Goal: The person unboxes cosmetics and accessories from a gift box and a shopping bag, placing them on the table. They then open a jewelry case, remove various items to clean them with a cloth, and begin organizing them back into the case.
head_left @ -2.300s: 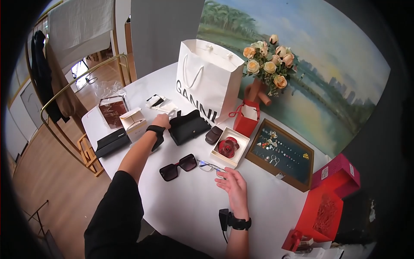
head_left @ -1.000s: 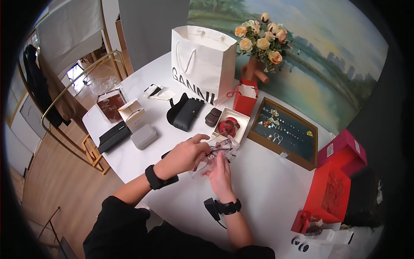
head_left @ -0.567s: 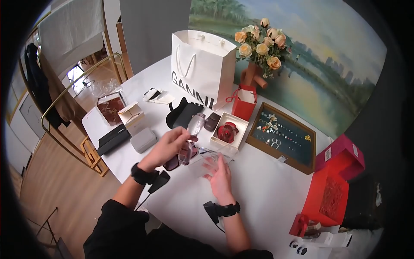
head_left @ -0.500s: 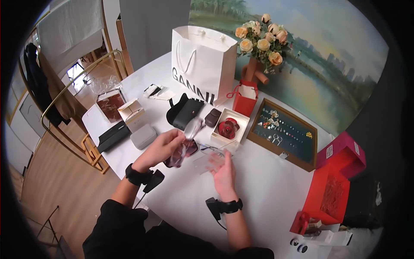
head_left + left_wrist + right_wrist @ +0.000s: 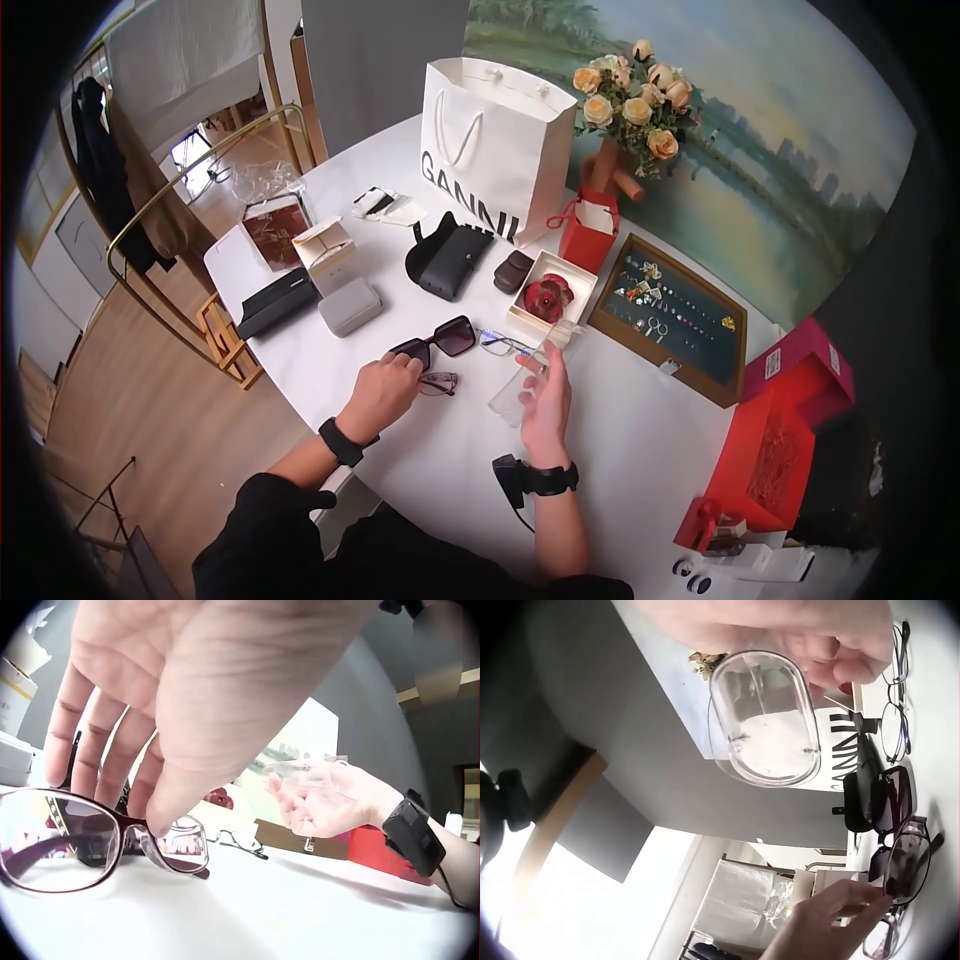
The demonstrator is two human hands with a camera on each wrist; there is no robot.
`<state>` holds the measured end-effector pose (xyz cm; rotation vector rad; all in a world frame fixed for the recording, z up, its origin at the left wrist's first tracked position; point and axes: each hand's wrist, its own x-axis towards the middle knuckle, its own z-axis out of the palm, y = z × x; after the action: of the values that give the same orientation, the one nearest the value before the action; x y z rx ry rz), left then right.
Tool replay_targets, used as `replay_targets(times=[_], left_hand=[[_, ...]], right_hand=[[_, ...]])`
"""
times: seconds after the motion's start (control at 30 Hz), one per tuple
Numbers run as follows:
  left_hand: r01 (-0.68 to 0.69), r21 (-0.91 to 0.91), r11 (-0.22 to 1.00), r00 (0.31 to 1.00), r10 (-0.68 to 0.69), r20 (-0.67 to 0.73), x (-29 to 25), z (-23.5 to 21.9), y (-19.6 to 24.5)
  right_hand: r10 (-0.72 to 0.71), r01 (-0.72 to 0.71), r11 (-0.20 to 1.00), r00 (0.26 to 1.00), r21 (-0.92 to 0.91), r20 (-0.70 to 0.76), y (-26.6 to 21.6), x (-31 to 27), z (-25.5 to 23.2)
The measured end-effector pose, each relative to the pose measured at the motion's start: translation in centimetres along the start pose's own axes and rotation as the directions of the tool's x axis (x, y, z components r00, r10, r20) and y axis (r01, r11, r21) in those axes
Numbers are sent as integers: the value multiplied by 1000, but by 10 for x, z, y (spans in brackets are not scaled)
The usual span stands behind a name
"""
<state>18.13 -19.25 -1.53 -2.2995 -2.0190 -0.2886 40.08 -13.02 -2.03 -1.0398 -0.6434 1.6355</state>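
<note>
The left hand [image 5: 380,395] pinches dark-red-framed glasses [image 5: 440,383] low over the table, just in front of the black sunglasses [image 5: 455,337]. In the left wrist view, thumb and fingers meet at the bridge of these glasses [image 5: 124,823], lenses on either side. A clear, see-through case [image 5: 508,400] is gripped by the right hand [image 5: 545,412]; the right wrist view shows the rounded end of this case [image 5: 769,754]. Thin-framed glasses [image 5: 497,343] lie between the sunglasses and the right hand, partly hidden by it.
Behind are a black case [image 5: 455,262], a grey case [image 5: 351,307], a small brown pouch [image 5: 513,271] and a white box [image 5: 519,306] holding a red flower. A jewellery tray [image 5: 735,370], red boxes [image 5: 750,460] and a white paper bag [image 5: 495,150] stand farther out.
The left hand has brought the dark-red glasses down from the air to beside the sunglasses. The right hand keeps the clear case, and the head view has shifted slightly.
</note>
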Motion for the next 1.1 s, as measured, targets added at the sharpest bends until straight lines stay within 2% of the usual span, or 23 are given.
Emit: replay_targets(times=[0.03,0.07,0.1,0.13,0.17,0.23,0.27,0.3,0.37,0.43,0.47,0.5,0.57,0.6,0.63,0.7,0.77,0.83,0.87,0.97,1.0,1.03,1.1], left_hand=[[-2,1,1000,1000,2,-2,2,-6,4],[48,-347,937,999,-39,35,2,-14,10],[109,-649,753,994,-65,91,2,-21,19],[117,-789,604,992,-38,118,2,-21,25],[125,-790,600,991,-40,126,1,-20,31],[-8,-863,505,995,89,43,3,-19,37],[31,-850,526,988,112,105,7,-14,28],[26,-850,526,988,116,102,11,-18,21],[207,-703,680,978,-122,170,19,-29,1],[172,-505,846,973,-228,-49,29,-14,-36],[189,-434,881,968,-241,-69,34,-7,-58],[205,-363,909,963,-254,-92,38,-5,-72],[225,-302,926,957,-268,-110,46,4,-92],[170,-239,956,970,-205,-132,49,13,-99],[117,-179,977,979,-144,-147,51,23,-106],[155,-203,967,981,-175,-83,47,20,-102],[163,-204,965,985,-171,-26,46,10,-104],[240,-268,933,943,-290,-166,36,8,-114],[286,-94,954,933,-299,-200,29,12,-122],[394,-38,918,907,-395,-144,9,20,-140],[359,-177,916,910,-386,-150,6,26,-145],[341,-182,923,919,-367,-143,7,25,-143],[388,-291,874,878,-447,-173,6,26,-134]], right_hand=[[-43,39,997,998,-72,-51,-1,-4,3],[-92,90,995,995,-50,-30,2,-6,6],[-86,84,995,996,-49,-39,3,-9,7],[-49,52,998,997,-48,61,4,-12,9],[-13,21,998,987,-51,163,5,-14,11],[15,1,997,978,-74,206,12,-16,16],[49,-10,990,960,-143,276,15,-17,17],[86,-14,978,937,-210,339,14,-18,18],[104,-18,971,931,-240,350,8,-19,17],[-70,201,864,956,-462,286,12,-9,9],[-203,345,739,933,-579,296,24,6,-5],[-200,347,738,931,-578,304,19,7,-13],[-407,446,279,857,-850,316,10,11,-24],[-405,451,270,855,-851,325,7,14,-28],[-401,388,255,876,-886,269,6,17,-34],[-368,316,222,903,-923,220,12,18,-37],[-340,372,185,893,-910,296,14,26,-31],[-317,365,172,900,-915,299,18,30,-25],[-298,365,161,904,-917,307,20,32,-21],[-295,400,108,887,-910,355,30,39,-2],[-297,392,110,890,-913,347,36,44,7],[-308,432,88,869,-898,388,42,51,15],[-327,450,62,853,-891,408,41,54,16]])
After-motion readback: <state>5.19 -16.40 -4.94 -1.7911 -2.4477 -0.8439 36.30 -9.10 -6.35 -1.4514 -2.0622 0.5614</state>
